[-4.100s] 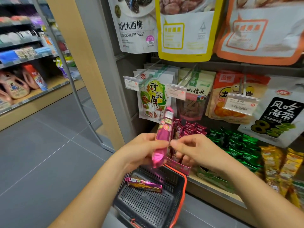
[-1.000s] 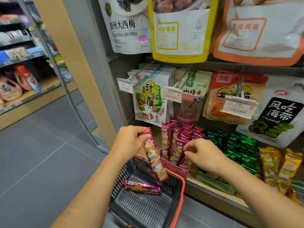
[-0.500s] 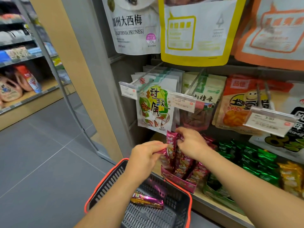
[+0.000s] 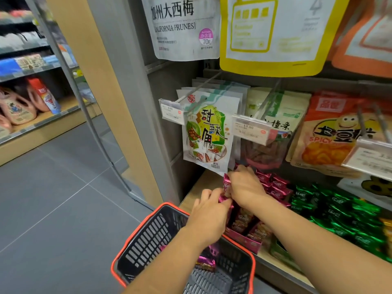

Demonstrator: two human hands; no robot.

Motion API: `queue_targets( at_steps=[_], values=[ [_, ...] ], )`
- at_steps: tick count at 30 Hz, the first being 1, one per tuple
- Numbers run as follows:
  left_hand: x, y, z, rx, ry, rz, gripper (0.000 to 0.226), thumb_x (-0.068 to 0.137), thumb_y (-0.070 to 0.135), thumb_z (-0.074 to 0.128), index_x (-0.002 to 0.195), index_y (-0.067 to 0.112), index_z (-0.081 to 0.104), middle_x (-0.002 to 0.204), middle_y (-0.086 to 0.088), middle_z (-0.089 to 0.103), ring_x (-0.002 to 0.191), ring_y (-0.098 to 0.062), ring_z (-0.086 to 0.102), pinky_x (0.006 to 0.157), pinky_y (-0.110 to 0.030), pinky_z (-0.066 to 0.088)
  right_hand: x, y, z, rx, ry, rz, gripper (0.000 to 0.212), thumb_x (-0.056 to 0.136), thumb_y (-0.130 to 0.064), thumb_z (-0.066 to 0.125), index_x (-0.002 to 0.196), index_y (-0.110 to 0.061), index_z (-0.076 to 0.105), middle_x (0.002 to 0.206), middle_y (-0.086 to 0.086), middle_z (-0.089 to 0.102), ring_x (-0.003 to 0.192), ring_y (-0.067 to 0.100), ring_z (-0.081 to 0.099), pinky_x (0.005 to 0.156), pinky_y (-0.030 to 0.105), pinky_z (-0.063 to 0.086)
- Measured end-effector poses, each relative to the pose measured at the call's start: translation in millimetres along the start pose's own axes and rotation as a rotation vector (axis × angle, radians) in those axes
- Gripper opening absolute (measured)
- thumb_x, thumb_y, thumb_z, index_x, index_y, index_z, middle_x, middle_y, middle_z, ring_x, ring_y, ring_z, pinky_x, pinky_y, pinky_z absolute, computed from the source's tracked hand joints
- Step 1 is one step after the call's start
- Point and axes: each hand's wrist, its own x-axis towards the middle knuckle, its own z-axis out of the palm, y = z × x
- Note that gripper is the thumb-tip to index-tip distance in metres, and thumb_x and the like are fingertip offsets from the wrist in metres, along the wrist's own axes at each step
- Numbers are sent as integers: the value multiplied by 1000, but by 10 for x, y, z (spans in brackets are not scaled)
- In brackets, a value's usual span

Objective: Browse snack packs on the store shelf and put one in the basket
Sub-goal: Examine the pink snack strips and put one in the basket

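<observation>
Left hand (image 4: 209,212) and right hand (image 4: 244,185) both pinch pink snack packs (image 4: 226,184) upright on the shelf (image 4: 197,192), at one o'clock from the basket (image 4: 148,236). Better to draw one straight up, steadying its neighbours.

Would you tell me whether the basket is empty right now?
Not empty: a pink snack pack lies inside the basket.

Bright, even light; blurred, warped edges
</observation>
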Motion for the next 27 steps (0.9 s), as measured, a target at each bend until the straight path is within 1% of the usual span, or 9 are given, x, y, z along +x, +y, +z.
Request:
queue_targets(
  at_steps=[5,9,14,17,20,22,24,26,27],
  values=[
    [43,26,-80,-153,40,-70,22,98,24,47,118,21,55,121,-2,53,105,-27,57,83,-39,47,-139,21,-61,115,2,-45,34,90,-14,60,123,-16,54,117,13,62,106,34,60,85,41,52],
    [19,-18,-148,-188,65,-124,13,93,29,56,103,23,50,104,-1,63,100,-25,56,79,-39,48,-392,-6,-323,207,246,-147,31,91,-13,57,122,-18,54,119,6,61,101,30,61,81,39,51],
    [-23,-127,-215,-232,-30,-127,41,89,19,57,129,24,56,129,1,56,120,-22,50,102,-37,43,-972,2,-801,149,525,-429,34,86,-3,60,120,-5,59,123,13,60,95,35,65,63,44,56],
    [-79,-145,-338,-283,-32,-115,53,88,11,55,139,24,50,139,3,49,128,-19,47,108,-30,38,-1377,51,-1075,162,729,-530,30,88,-3,54,116,0,62,118,17,64,99,34,66,67,44,59],
    [-170,-131,-524,-351,-23,-155,48,90,8,53,135,25,55,139,4,53,126,-16,51,104,-27,38,-1715,49,-1242,231,884,-512,37,82,8,60,117,-3,54,115,17,64,98,32,65,72,45,59],
    [-269,-95,-670,-401,-33,-198,37,93,10,52,125,25,63,129,5,61,114,-13,58,96,-25,43,-1893,39,-1272,303,894,-477,35,80,8,59,114,-2,57,114,14,62,101,27,62,81,40,56],
    [-377,-44,-837,-481,-33,-209,26,95,14,53,110,26,70,105,11,69,94,-7,62,89,-26,48,-2016,7,-1221,447,853,-424,28,85,7,56,111,-2,60,111,8,62,103,17,58,89,25,50],
    [-515,39,-1044,-725,-57,-182,20,97,22,53,99,27,72,87,15,71,82,-5,66,82,-28,54,-2097,-28,-1137,658,771,-333,26,90,6,56,107,-13,62,106,-2,62,100,4,56,89,13,43],
    [-590,93,-1147,-875,-93,-147,20,98,27,53,100,27,73,88,11,73,84,-7,68,80,-28,56,-2120,-41,-1106,762,716,-281,29,90,5,58,104,-21,60,103,-6,62,99,1,57,87,12,42]
  ],
)
